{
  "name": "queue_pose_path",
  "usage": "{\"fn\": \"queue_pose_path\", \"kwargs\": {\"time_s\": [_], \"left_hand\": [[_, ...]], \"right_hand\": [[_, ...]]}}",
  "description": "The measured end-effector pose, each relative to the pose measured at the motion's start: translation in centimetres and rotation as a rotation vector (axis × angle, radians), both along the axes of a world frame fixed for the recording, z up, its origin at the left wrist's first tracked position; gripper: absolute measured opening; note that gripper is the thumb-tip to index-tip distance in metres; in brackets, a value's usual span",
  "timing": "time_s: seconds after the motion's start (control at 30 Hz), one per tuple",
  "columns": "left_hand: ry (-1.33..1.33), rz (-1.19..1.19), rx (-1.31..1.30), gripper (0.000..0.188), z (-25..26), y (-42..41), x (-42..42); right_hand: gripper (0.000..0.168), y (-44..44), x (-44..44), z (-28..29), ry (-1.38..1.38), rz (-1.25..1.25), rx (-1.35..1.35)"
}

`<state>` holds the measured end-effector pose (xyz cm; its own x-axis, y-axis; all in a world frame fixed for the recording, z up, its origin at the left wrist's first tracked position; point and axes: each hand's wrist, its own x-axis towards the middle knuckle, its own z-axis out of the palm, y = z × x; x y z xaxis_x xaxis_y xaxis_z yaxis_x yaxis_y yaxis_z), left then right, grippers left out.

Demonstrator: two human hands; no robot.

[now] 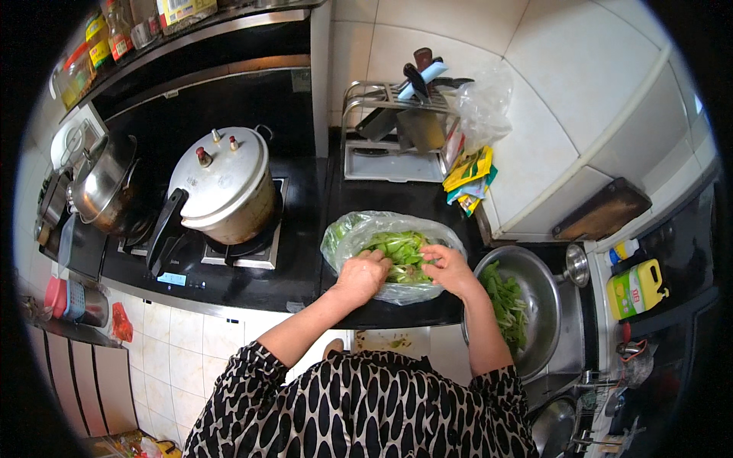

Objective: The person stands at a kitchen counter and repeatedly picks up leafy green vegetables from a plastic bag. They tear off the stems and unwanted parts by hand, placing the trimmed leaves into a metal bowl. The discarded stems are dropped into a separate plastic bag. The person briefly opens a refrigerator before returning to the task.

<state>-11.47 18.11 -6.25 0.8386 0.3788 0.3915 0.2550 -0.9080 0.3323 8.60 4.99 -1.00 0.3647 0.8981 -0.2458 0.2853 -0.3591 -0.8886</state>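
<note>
A clear plastic bag (401, 295) lies opened on the black countertop before me, with leafy greens (401, 249) inside. My left hand (365, 275) has its fingers curled over the greens at the bag's left side, fingertips partly hidden among the leaves. Across from it, my right hand (449, 268) reaches over the bag's right rim. Its bent fingers are near the stems; whether they pinch one is too small to tell. Beside my right forearm, a large stainless steel basin (541, 320) in the sink holds more loose greens (504, 303).
A pressure cooker (220, 177) stands on the gas stove to the left, its black handle (166, 229) projecting towards me. Behind the bag is a metal rack (395, 172) holding knives. A metal ladle (575, 266) and a yellow detergent jug (635, 289) are to the right.
</note>
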Motion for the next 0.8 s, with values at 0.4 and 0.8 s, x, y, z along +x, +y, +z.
{"fn": "queue_pose_path", "kwargs": {"time_s": [0.4, 0.8], "left_hand": [[-0.121, 0.075, -0.076, 0.024, 2.4, -0.5, -1.4], [-0.334, -0.101, 0.110, 0.023, 4.9, -1.9, -0.4]], "right_hand": [[0.062, 0.0, -3.4, 3.5, -0.311, 0.278, 0.054], [0.027, 0.3, -2.1, 7.8, -0.435, 0.214, 0.082]]}}
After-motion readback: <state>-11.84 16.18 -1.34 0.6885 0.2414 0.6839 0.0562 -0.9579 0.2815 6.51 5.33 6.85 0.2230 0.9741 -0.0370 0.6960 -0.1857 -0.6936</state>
